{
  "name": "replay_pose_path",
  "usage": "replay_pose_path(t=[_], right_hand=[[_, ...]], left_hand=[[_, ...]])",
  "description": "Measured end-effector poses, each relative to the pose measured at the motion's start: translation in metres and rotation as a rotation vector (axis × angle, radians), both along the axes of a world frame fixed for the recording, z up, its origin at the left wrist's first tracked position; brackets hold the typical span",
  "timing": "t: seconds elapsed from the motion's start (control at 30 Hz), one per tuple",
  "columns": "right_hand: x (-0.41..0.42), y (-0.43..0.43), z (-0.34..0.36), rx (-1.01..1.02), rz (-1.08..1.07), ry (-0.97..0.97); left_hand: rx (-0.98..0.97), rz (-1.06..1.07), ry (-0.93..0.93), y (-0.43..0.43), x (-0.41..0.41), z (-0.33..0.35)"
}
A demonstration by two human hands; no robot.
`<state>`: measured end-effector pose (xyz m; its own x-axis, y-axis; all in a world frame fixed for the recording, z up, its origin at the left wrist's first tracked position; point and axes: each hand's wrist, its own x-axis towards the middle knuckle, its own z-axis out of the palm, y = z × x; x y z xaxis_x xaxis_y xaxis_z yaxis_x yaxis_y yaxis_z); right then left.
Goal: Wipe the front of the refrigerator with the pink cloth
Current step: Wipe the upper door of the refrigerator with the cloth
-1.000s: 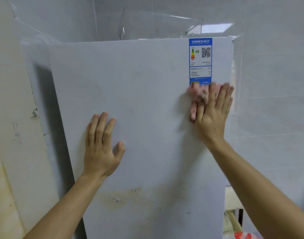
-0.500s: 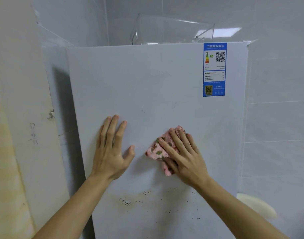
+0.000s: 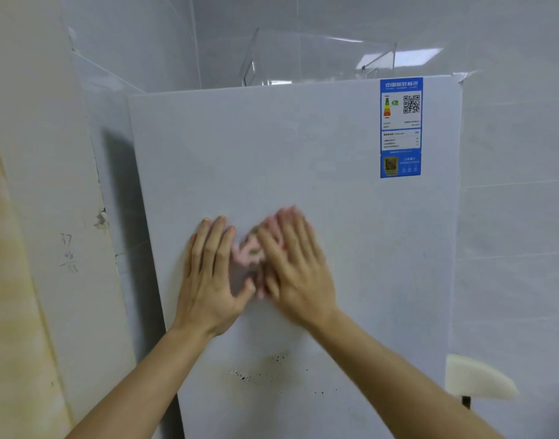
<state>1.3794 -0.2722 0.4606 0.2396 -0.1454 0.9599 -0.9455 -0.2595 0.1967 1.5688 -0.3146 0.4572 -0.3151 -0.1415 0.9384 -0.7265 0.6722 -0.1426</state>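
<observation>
The white refrigerator front (image 3: 351,248) fills the middle of the view, with a blue energy label (image 3: 401,128) at its upper right. My left hand (image 3: 210,277) lies flat on the door with straight fingers. Right beside it, my right hand (image 3: 295,270) presses the pink cloth (image 3: 248,251) against the door with extended fingers. That hand and the cloth are blurred by motion, and the hand hides most of the cloth. A patch of dark specks and a yellowish stain (image 3: 256,372) marks the door below both hands.
A clear plastic box (image 3: 316,58) stands on top of the refrigerator. A cream wall (image 3: 34,217) runs close along the left, tiled wall (image 3: 519,217) is to the right. A pale rounded object (image 3: 474,380) sticks out at lower right.
My right hand has swept the cloth from under the label down and left across the door, ending next to my left hand. The left hand has stayed flat on the door.
</observation>
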Motion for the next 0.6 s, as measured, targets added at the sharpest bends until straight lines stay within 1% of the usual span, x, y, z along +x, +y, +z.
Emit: replay_pose_path(t=[0.07,0.13,0.2,0.3,0.4,0.43,0.47,0.5,0.6], right_hand=[[-0.005,0.003,-0.029,0.016,-0.037,0.118],[-0.016,0.007,-0.031,0.021,-0.067,0.193],[-0.023,0.008,-0.011,0.021,-0.086,0.172],[-0.022,0.003,0.041,-0.058,-0.087,-0.079],[-0.003,-0.006,0.093,-0.125,-0.109,-0.352],[0.009,-0.009,0.103,-0.140,-0.109,-0.435],[0.021,-0.011,0.107,-0.152,-0.103,-0.474],[0.033,-0.014,0.101,-0.159,-0.091,-0.447],[0.057,-0.017,0.040,-0.107,-0.038,-0.158]], left_hand=[[0.025,-0.009,-0.015,0.000,0.002,0.000],[0.042,-0.021,-0.020,0.001,0.005,0.001],[0.049,-0.035,-0.013,0.002,0.009,0.004],[0.061,-0.003,0.015,0.002,0.021,0.008],[0.088,0.017,0.001,0.003,0.031,0.010],[0.093,0.014,-0.006,0.003,0.033,0.011],[0.095,0.009,-0.009,0.004,0.033,0.011],[0.095,-0.002,-0.011,0.004,0.033,0.010],[0.137,-0.033,-0.009,0.007,0.035,0.010]])
